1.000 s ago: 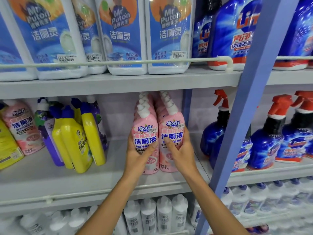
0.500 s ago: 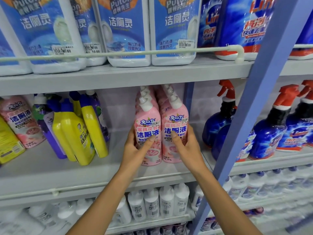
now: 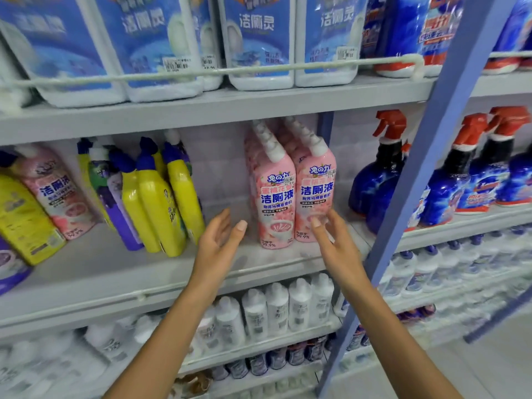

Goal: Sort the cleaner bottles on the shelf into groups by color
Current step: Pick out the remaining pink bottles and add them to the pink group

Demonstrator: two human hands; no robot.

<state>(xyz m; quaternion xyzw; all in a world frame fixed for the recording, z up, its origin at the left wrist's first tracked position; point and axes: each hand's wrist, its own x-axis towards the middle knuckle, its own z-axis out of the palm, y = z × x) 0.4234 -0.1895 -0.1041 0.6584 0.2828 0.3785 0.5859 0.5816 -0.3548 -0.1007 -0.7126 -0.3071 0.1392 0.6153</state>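
While both hands hover before the grey metal shelf [image 3: 100, 272], two rows of pink plastic cleaner bottles with white caps [image 3: 276, 203] stand upright on it, side by side and touching, running back toward the rear wall.

Left hand [image 3: 218, 243]: fingers straight and apart, holding nothing, just left of the pink rows and not touching them.

Right hand [image 3: 335, 244]: fingers loosely spread, gripping nothing. Its fingertips overlap the lower front of the right-hand front bottle; contact cannot be confirmed.

Well left of the pink rows, yellow plastic bottles with blue caps [image 3: 161, 208] lean together with a purple bottle [image 3: 121, 214]. Further left, a lone pink bottle [image 3: 57, 197] leans among them.

Right of the pink rows, past a blue upright post [image 3: 431, 168], stand dark blue spray bottles with red triggers [image 3: 377, 182].

Above the pink rows sit large white jugs with blue labels [image 3: 256, 38]; below them, small white bottles [image 3: 276, 309].
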